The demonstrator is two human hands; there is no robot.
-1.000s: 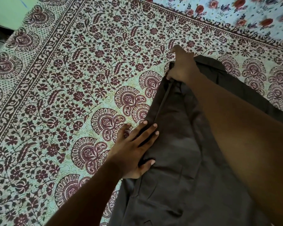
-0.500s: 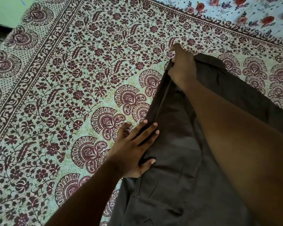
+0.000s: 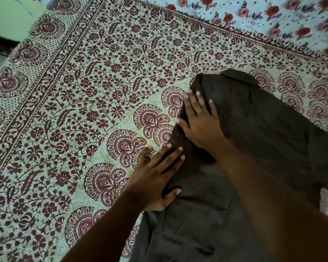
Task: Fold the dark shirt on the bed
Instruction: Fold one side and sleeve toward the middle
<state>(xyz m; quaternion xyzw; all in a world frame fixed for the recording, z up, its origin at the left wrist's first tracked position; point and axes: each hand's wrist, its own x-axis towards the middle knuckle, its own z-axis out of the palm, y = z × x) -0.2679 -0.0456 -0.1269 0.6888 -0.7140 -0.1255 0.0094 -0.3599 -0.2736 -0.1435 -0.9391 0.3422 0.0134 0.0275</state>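
The dark shirt (image 3: 257, 140) lies flat on the patterned bedspread (image 3: 87, 103), stretching from the middle of the view to the lower right, its collar end toward the far side. My left hand (image 3: 155, 176) rests flat with spread fingers on the shirt's left edge, thumb on the cloth. My right hand (image 3: 201, 120) lies palm down, fingers apart, on the folded left edge just beyond the left hand, a little short of the collar corner. Neither hand grips cloth.
A second sheet with red roses on light blue (image 3: 273, 17) covers the far right of the bed. The bed's left edge and a green wall (image 3: 9, 17) show at the upper left. Bedspread extends widely to the left of the shirt.
My right hand let go of the pinched shirt edge near the collar, came back toward me and now lies flat on the fold. The left hand stayed in place.
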